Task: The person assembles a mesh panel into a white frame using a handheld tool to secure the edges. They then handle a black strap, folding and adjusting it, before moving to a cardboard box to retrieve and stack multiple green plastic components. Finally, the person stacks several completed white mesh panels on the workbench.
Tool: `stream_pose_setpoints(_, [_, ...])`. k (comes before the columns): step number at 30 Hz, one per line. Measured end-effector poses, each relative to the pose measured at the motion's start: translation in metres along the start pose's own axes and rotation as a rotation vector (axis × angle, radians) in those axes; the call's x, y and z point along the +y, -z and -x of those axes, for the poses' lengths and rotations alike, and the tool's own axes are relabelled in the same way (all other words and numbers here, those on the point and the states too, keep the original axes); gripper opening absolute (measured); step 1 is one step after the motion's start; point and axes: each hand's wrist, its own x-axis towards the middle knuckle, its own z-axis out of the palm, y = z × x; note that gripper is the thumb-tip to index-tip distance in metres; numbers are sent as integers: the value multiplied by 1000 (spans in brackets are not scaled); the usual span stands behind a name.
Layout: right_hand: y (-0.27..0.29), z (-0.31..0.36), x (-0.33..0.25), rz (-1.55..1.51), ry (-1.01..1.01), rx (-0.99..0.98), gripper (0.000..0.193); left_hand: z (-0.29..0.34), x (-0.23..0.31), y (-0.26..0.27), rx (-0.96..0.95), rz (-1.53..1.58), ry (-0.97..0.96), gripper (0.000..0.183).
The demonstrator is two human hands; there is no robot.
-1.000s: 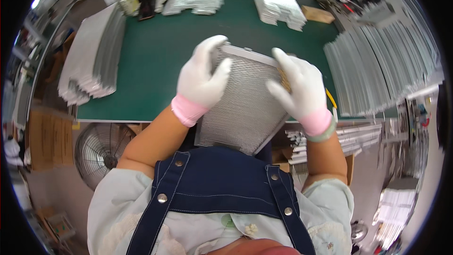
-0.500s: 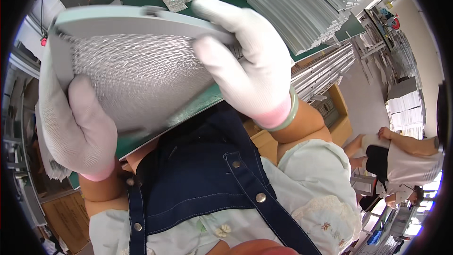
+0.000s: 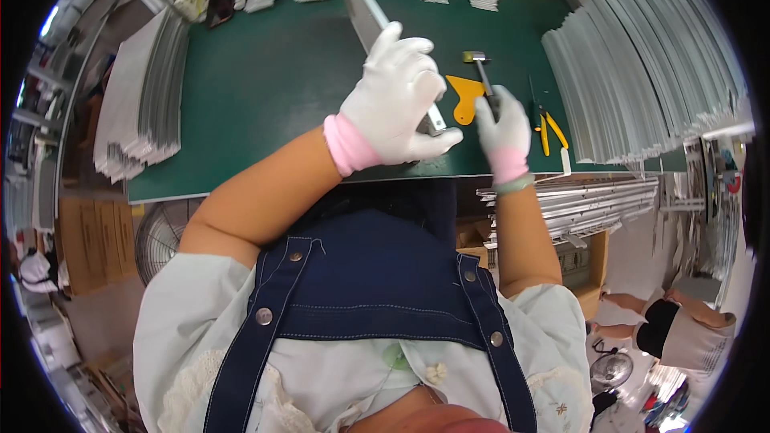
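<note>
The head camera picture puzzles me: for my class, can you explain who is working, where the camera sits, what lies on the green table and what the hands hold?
There is no machine, only a person in white gloves. The camera sits on their head and looks down, so edges bend. The left hand holds a flat grey metal panel standing on its edge. The right hand grips the handle of a small hammer. On the green table lie an orange scraper, yellow-handled pliers and stacks of grey panels.
</note>
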Motion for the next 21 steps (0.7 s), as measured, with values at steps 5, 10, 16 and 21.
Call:
stream_pose_setpoints(5, [-16, -38, 75, 272, -181, -272, 46, -6, 0, -4, -54, 31, -12, 43])
stream_pose_setpoints(10, [25, -26, 38, -180, -108, -68, 38, -8, -3, 0, -76, 49, -16, 46])
stream_pose_setpoints(16, [159, -11, -38, -67, 550, -232, 32, -14, -3, -1, -115, 33, -28, 47])
stream_pose_setpoints(21, [206, -18, -80, -130, 651, -148, 33, -16, -6, -5, -174, 26, -19, 46])
